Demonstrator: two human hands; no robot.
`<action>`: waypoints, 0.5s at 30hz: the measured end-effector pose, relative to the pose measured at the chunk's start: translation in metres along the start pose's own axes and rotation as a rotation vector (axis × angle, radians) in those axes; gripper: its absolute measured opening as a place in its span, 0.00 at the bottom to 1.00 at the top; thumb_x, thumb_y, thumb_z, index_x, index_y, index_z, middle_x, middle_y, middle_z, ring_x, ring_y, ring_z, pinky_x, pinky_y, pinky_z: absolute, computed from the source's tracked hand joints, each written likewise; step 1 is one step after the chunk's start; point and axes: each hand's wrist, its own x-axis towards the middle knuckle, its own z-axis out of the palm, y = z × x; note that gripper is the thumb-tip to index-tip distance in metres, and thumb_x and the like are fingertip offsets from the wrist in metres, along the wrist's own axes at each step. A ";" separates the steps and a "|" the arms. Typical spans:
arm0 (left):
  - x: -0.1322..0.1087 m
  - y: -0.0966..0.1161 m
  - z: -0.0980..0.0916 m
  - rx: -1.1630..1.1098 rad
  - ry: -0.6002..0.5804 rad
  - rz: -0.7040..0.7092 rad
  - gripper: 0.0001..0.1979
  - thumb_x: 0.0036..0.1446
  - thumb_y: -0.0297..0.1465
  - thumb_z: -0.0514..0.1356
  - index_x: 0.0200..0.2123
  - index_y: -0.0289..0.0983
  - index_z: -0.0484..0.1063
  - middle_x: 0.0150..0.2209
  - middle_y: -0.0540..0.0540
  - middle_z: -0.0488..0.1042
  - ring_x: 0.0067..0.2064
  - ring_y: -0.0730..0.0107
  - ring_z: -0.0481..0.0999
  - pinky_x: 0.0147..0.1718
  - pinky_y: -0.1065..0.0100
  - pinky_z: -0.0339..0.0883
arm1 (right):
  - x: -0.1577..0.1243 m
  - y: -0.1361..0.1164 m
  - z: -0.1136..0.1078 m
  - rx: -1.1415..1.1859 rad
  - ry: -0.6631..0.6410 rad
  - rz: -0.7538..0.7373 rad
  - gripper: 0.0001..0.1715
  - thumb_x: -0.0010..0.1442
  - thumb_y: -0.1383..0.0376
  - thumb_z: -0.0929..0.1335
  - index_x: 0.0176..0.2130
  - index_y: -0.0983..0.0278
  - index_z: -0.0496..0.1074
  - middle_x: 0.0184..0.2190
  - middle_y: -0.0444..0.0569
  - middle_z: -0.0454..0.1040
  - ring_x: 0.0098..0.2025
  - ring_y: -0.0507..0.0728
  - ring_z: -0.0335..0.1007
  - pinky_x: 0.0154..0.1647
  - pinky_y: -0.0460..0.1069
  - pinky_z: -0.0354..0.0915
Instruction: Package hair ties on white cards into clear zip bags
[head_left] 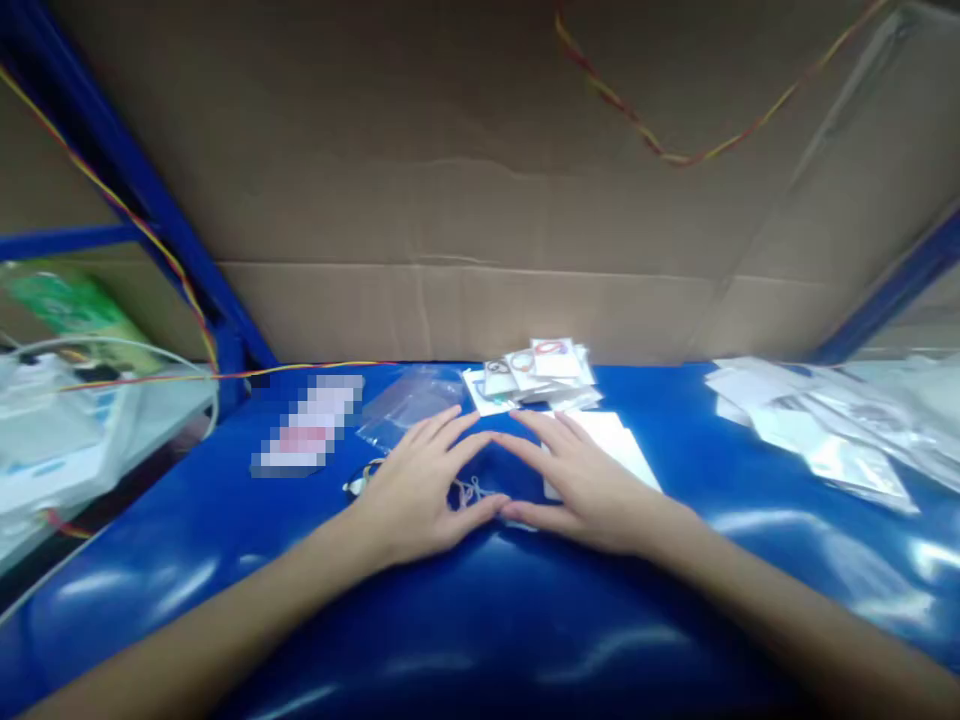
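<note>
My left hand (424,490) and my right hand (585,485) hover or rest over the blue table with fingers spread. Their thumbs and index fingers meet at the tips or nearly so, framing a gap. Through that gap shows a small tangle of thin pale cords (474,492), partly hidden by my left hand. Left of that hand lies a dark and yellowish cord piece (363,480). White cards or sheets (621,445) lie partly under my right hand. Just beyond my left fingers are clear plastic bags (411,400). Neither hand holds anything.
Small packets with coloured cords (541,370) are piled at the back. Further white packets (817,420) spread along the right. A blurred-out item (311,425) lies left. Cardboard (480,200) walls the back, with a twisted red-yellow wire (667,158). A blue frame post (142,170) stands left.
</note>
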 end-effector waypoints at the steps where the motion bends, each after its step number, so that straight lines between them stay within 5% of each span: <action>1: 0.000 0.000 0.001 0.001 -0.031 -0.005 0.35 0.62 0.53 0.57 0.66 0.41 0.67 0.70 0.37 0.63 0.71 0.40 0.58 0.67 0.38 0.54 | 0.000 0.001 0.000 0.006 -0.024 0.001 0.42 0.68 0.42 0.64 0.72 0.57 0.57 0.73 0.60 0.55 0.73 0.72 0.52 0.71 0.70 0.51; 15: -0.003 0.000 0.007 -0.030 -0.174 -0.005 0.38 0.64 0.55 0.55 0.70 0.41 0.61 0.72 0.34 0.58 0.73 0.41 0.56 0.69 0.38 0.50 | -0.006 0.007 0.009 0.072 -0.247 0.136 0.57 0.62 0.32 0.61 0.75 0.60 0.48 0.75 0.63 0.43 0.76 0.75 0.37 0.73 0.74 0.39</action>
